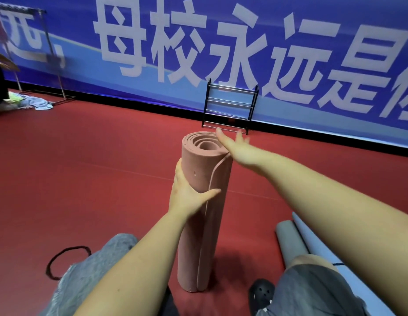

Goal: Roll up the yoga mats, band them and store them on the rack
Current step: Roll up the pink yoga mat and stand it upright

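The pink yoga mat [204, 215] stands rolled and upright on the red floor [84, 179], its lower end planted between the person's knees and its spiral top end facing the camera. The left hand [187, 192] holds it around the middle, fingers wrapped behind the roll and thumb laid across the front near the loose outer edge. The right hand [234, 147] lies flat at the top rim with its fingers straight and spread, pressing or tapping the coils; it grips nothing.

No band is on the roll yet. The black elastic band [66, 261] lies on the floor to the left, near the left knee and apart from either hand. That is probably the main risk: the outer flap is pinned only by the left thumb, so reaching for the band with that hand would likely let the foam spring open. A hard tap on the top could also tip the roll, since it balances on one narrow end, or push the inner coils down unevenly so that they telescope.

The grey rolled mat [289, 242] lies on the floor to the right, beside a pale blue one [316, 245]; a falling roll could land on them. The black metal rack [230, 106] stands well apart, against the blue banner [289, 53], so an unbanded roll would probably loosen while being carried there.
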### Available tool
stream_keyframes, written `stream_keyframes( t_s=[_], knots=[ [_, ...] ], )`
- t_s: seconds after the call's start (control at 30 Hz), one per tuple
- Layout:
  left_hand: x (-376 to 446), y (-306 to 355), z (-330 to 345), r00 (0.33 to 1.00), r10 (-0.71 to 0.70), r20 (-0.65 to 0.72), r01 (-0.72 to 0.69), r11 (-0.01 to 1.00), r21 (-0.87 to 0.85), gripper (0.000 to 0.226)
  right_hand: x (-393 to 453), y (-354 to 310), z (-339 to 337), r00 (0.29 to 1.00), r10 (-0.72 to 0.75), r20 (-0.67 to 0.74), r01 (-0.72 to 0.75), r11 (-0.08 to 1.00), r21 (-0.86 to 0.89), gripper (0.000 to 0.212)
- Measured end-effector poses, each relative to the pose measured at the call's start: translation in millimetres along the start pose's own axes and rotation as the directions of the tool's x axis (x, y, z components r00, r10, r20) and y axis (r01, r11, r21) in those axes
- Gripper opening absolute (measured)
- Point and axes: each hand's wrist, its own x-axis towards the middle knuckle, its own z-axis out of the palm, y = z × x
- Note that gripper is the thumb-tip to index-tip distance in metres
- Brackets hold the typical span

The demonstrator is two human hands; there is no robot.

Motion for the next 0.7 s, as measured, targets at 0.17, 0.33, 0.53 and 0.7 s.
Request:
stream_keyframes(
  t_s=[0.17,0.33,0.53,0.7],
  knots=[
    [-4,1,2,1.000,0.020,0.024,-0.019,1.000,-0.008,0.129,21,-67,-39,0.908,-0.399,-0.126,0.316,0.852,-0.418,0.076],
    [-6,5,3,0.998,0.056,0.027,-0.055,0.998,-0.044,0.137,32,-35,34,0.986,-0.131,0.102,0.166,0.769,-0.618,0.093],
    [-8,22,-6,0.992,0.125,-0.005,-0.125,0.987,-0.098,0.129,20,-41,37,0.990,-0.107,0.095,0.143,0.771,-0.620,0.095],
    [-12,13,-13,0.985,0.120,-0.125,-0.133,0.986,-0.098,0.131,1,-65,-20,0.975,-0.163,0.150,0.183,0.975,-0.125,0.073]
  ],
)
